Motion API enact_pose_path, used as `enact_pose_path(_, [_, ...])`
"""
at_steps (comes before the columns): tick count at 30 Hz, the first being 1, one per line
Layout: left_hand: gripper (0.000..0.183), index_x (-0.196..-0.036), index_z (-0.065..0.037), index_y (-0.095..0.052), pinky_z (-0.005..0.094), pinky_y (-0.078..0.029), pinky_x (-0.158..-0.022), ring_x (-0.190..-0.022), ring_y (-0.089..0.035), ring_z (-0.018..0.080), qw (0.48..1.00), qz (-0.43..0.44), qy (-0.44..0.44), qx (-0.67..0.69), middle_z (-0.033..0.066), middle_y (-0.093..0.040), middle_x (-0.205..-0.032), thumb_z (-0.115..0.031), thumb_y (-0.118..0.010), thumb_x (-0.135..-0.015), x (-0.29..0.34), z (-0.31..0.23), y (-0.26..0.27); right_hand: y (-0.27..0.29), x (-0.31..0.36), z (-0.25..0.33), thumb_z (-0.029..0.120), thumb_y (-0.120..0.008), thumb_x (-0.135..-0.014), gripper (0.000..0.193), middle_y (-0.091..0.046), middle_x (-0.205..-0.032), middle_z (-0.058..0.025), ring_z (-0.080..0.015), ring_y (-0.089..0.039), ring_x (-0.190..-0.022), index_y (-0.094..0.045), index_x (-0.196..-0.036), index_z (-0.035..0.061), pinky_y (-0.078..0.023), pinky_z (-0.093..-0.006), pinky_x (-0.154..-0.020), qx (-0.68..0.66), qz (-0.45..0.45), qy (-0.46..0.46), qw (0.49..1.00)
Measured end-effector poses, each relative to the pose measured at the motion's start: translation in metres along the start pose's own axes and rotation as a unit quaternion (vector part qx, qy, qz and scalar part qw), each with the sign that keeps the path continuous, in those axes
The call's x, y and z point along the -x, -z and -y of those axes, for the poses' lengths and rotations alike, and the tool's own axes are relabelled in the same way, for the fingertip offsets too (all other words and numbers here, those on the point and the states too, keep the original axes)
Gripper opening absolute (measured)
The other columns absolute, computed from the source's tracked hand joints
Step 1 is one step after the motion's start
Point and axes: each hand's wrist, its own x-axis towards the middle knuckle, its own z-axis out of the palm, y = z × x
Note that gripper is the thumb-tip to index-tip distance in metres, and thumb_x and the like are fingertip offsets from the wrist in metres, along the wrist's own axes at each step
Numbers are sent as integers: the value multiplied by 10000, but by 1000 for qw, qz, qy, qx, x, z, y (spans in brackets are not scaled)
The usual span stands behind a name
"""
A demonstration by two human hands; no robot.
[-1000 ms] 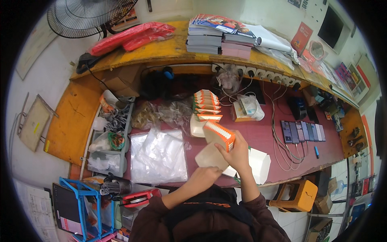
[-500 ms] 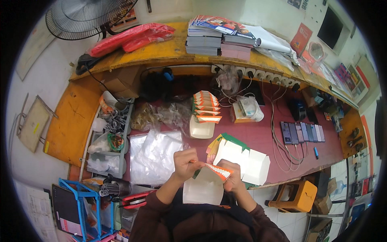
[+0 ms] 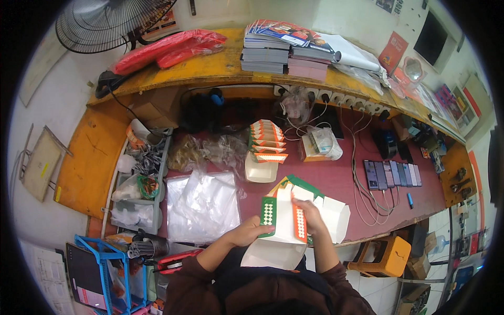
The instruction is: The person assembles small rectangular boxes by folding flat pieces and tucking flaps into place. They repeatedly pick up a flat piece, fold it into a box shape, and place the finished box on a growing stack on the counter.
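A partly folded paper food box (image 3: 282, 212), white inside with green and orange patterned side flaps, is held between my hands in front of my body. My left hand (image 3: 247, 231) grips its green flap, thumb on top. On the other side, my right hand (image 3: 310, 215) holds the box by the orange flap, fingers curled round it. The box's lower white panel hangs toward my lap. Just beyond my right hand lie flat unfolded box blanks (image 3: 335, 218), white with green and yellow edges. Farther off stands a nested row of folded boxes (image 3: 261, 171).
Clear plastic bags (image 3: 202, 205) lie at the left, beside a grey bin (image 3: 159, 210) of small packets. Several phones (image 3: 392, 174) with cables rest at the right, near a blue marker (image 3: 410, 200). An orange stool (image 3: 387, 258) stands below the table edge.
My hands have moved apart and the box has opened out; its green and orange flaps now face up. My left hand has shifted lower, onto the green flap.
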Motion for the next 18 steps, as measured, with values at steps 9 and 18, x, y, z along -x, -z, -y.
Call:
enact_pose_path(9, [382,-907,7,-638,287,-451,-774,-800,-590,146,981,-112,27,-155,69,-641,-899,-333,-472,-952,-31,19,48,33,-6,-39,301,-625,-842,464,-646,-1013,-194,-273,-617,-937,-559,-1160,-30,-469,-360,-837,427,265,152,851])
enact_pose_path(18, [346,-1069,-59,-590,438,-388,-995,-1235,-392,368,747,-333,-214,-534,138,-224,-1473,36,-547,-739,-140,-3,175,18,-178,-9,43,-660,-777,539,-603,-1065,-95,-192,-582,-974,-449,-1273,26,-466,-318,-823,378,-60,368,847])
